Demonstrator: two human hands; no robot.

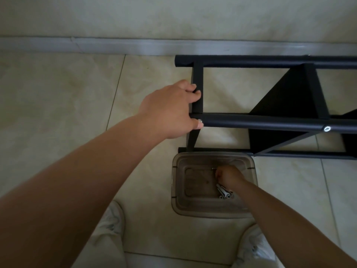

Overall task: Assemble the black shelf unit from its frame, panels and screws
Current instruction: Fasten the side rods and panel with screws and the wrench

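Left hand (170,111) grips the end crossbar of the black shelf frame (270,122), fingers curled round it, thumb by a screw (200,121). The frame lies on its side on the tile floor (58,93). Right hand (229,176) reaches into the clear plastic tub (175,182), fingers curled (on what, cannot tell) beside metal tubes (225,192). Risk: one-handed bracing lets the frame roll, straining the fitted joints.

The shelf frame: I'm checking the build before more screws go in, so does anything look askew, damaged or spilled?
Nothing stands out. The shelf frame lies on its side on the floor, left hand gripping its end, and the right hand reaches into the clear tub, where the metal hardware sits unspilled.
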